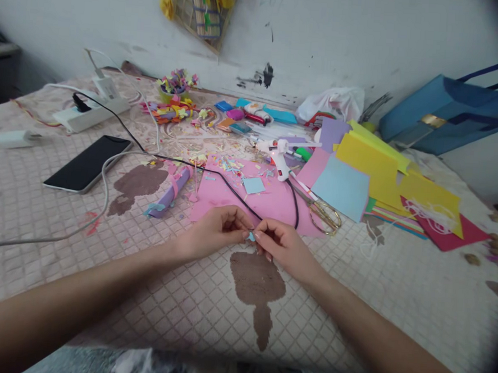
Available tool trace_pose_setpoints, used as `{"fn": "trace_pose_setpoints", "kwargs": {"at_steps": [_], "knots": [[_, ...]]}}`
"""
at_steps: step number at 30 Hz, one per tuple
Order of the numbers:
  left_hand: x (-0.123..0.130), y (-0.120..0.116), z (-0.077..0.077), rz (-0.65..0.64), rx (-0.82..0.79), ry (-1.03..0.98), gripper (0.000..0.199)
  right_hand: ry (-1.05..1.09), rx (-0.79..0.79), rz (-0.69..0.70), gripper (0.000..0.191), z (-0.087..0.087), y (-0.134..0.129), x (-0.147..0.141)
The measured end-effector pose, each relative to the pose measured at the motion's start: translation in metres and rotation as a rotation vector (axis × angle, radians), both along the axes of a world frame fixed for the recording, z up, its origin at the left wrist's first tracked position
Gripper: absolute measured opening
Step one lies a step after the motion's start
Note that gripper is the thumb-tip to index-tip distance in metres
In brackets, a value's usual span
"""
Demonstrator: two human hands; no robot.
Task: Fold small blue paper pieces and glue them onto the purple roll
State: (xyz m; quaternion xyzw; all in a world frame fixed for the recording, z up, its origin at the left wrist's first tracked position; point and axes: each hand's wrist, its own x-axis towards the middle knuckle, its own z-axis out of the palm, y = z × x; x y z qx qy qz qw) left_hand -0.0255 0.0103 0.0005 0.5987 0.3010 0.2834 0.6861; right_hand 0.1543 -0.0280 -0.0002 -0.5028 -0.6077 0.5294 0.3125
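Note:
Between the fingertips of my left hand [228,228] and my right hand [283,245] is a small light-blue paper piece [251,237]. Both hands are closed in a pinch on it, just above the near edge of a pink sheet [231,199]. A light-blue paper square [253,185] and small paper scraps lie on that sheet. Behind my right hand rests a white glue gun [279,157], its black cord [228,184] crossing the pink sheet. Gold-handled scissors [325,213] lie to the right. A purple paper roll with pink and blue bits [171,193] lies left of the sheet.
A black-screened phone [88,163] and a white power strip [91,113] with cables occupy the left. Coloured sheets [368,165] and a blue bag [443,117] are on the right. Paper flowers in a green pot [175,89] stand at the back near the wall.

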Motion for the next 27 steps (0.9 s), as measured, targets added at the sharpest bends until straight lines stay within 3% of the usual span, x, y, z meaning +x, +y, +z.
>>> {"fn": "trace_pose_setpoints", "kwargs": {"at_steps": [16, 21, 27], "knots": [[0.0000, 0.0004, -0.0002, 0.043, -0.040, 0.019, 0.017, -0.019, 0.041, -0.005, 0.018, 0.0007, -0.0017, -0.0020], [-0.0004, 0.0002, 0.0012, 0.074, -0.006, 0.048, 0.017, -0.131, 0.297, -0.089, 0.004, 0.0022, -0.0063, -0.0043], [-0.0008, -0.0009, -0.0007, 0.119, 0.050, 0.071, 0.021, -0.287, 0.653, -0.009, 0.014, -0.0002, -0.0079, -0.0029]]}}
